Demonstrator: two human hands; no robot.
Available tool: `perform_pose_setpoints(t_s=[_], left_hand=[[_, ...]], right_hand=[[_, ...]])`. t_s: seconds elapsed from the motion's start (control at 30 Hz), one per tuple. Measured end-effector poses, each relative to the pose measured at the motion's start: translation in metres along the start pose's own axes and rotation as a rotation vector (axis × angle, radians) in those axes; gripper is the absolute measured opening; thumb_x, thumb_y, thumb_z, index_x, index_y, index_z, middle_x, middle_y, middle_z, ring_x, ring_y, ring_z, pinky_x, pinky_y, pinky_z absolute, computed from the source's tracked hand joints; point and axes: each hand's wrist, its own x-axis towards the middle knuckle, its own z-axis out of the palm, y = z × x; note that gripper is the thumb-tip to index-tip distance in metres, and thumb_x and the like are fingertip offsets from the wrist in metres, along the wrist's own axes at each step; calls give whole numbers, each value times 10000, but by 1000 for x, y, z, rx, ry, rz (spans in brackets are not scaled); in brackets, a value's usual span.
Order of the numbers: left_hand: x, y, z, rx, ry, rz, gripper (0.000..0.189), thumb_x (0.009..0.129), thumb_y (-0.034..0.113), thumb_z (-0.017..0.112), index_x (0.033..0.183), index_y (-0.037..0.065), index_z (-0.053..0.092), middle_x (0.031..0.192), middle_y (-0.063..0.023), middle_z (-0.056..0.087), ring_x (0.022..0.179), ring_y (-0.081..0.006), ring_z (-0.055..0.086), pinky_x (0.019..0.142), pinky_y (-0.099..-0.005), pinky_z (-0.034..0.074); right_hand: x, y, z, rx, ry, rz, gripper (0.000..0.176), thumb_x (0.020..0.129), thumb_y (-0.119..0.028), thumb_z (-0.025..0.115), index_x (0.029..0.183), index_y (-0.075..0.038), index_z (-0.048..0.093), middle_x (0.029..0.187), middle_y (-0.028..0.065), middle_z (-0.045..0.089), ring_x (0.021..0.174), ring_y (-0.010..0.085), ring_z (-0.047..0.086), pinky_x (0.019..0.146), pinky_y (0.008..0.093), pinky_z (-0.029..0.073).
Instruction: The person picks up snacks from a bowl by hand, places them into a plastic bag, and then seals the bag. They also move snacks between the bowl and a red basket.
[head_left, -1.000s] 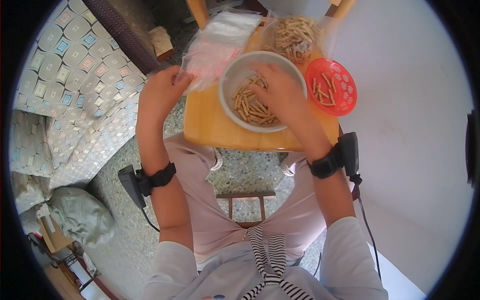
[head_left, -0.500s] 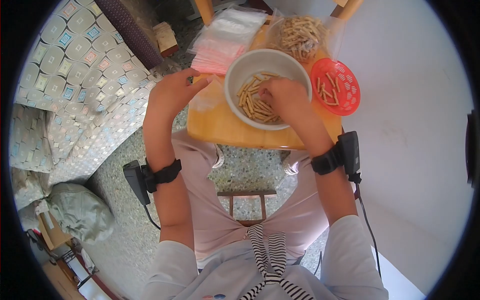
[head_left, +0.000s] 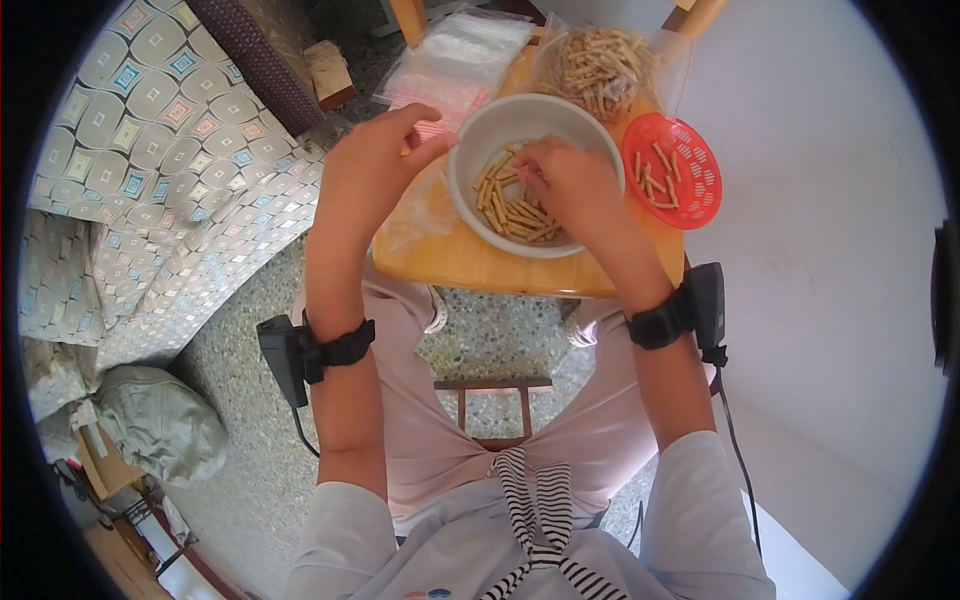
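Observation:
A light grey bowl (head_left: 465, 195) on the wooden chair seat (head_left: 480, 272) holds many short brown sticks (head_left: 520, 218). Inside it, my right hand (head_left: 570, 180) is closed, its fingers bent together over the sticks; what they grip is hidden. My left hand (head_left: 375, 165) hovers by the bowl's left rim, thumb and fingers apart, with nothing between them. Beneath its fingertips lies a clear plastic bag (head_left: 425, 215). Right of the bowl, a red basket (head_left: 702, 185) contains several sticks.
Behind the bowl stand a stack of clear zip bags (head_left: 465, 55) with pink edges and a full bag of sticks (head_left: 605, 75). A patterned cloth (head_left: 150, 130) hangs at the left; a white wall (head_left: 820, 250) rises at the right.
My left hand has moved up and to the right, nearer the bowl's rim. My right hand has shifted slightly up within the bowl.

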Motion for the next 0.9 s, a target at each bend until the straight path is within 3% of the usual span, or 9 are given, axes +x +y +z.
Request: perform_pose_setpoints(t_s=[0.07, 0.17, 0.3, 0.47, 0.57, 0.9], left_hand=[[0, 6, 4, -129, 15, 158, 316, 886, 304, 711, 1139, 115, 691, 902, -113, 700, 747, -239, 644, 692, -341, 502], [1, 13, 12, -207, -71, 235, 272, 869, 212, 728, 1114, 103, 682, 896, -85, 683, 723, -216, 611, 684, -322, 498], [5, 16, 18, -138, -50, 304, 232, 875, 187, 717, 1084, 97, 674, 880, -60, 661, 733, -213, 609, 686, -322, 497], [6, 26, 13, -240, -62, 341, 205, 860, 145, 729, 1050, 97, 666, 881, -45, 652, 726, -206, 601, 688, -324, 494], [6, 28, 14, -248, -15, 371, 202, 849, 132, 740, 1032, 92, 663, 876, -40, 649, 710, -196, 591, 675, -310, 490], [7, 28, 18, -161, 128, 531, 236, 825, 157, 769, 1029, 94, 668, 854, -31, 636, 615, -155, 580, 601, -284, 488]], right_hand=[[2, -2, -5, 141, 102, -90, 110, 901, -196, 643, 939, -125, 717, 946, 84, 661, 844, 316, 663, 769, 450, 500], [5, -8, -12, 175, 168, -148, 127, 918, -193, 632, 1003, -122, 695, 977, 80, 627, 868, 323, 645, 775, 439, 497], [6, -9, -18, 216, 190, -150, 143, 910, -179, 641, 1039, -122, 668, 999, 74, 616, 900, 320, 635, 775, 429, 496], [9, -11, -20, 426, 289, -199, 131, 875, -121, 672, 995, -105, 621, 949, 82, 629, 806, 312, 645, 704, 421, 488], [8, -15, -24, 405, 332, -200, 147, 866, -103, 677, 996, -102, 608, 935, 85, 635, 767, 314, 645, 671, 424, 487], [9, -19, -24, 448, 364, -248, 168, 881, -83, 648, 1038, -75, 590, 945, 113, 671, 836, 319, 671, 685, 430, 509]])
